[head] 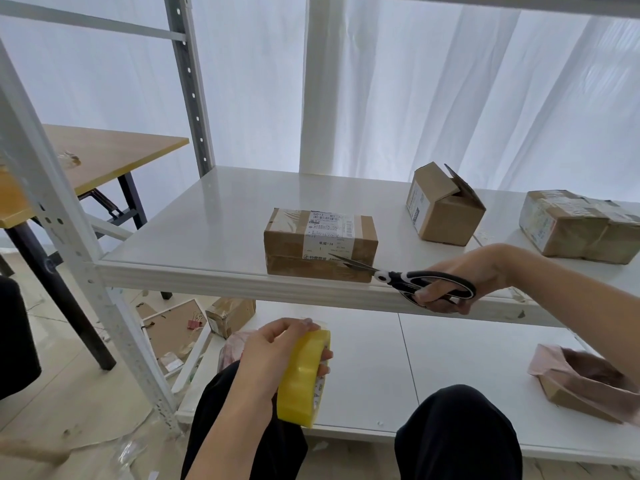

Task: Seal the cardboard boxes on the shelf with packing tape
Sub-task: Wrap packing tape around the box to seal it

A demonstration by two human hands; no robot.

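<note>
On the shelf [194,230], the labelled box [318,244] sits taped at the front edge, with bare shelf to its left. Behind it to the right stands a box with raised flaps [446,209], its contents hidden, and beyond that a taped box [581,226]. The left hand [273,351] grips the yellow tape roll [301,379] below the shelf. The right hand [464,278] holds scissors [408,277], their blades at the labelled box's corner.

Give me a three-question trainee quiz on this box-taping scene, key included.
1. True or false: the left hand grips the yellow tape roll.
2. The scissors in the right hand point at: A the labelled box; B the wooden table; C the floor.
3. Fill in: the middle box on the shelf has its top flaps ____.
Key: 1 true; 2 A; 3 open.
</note>
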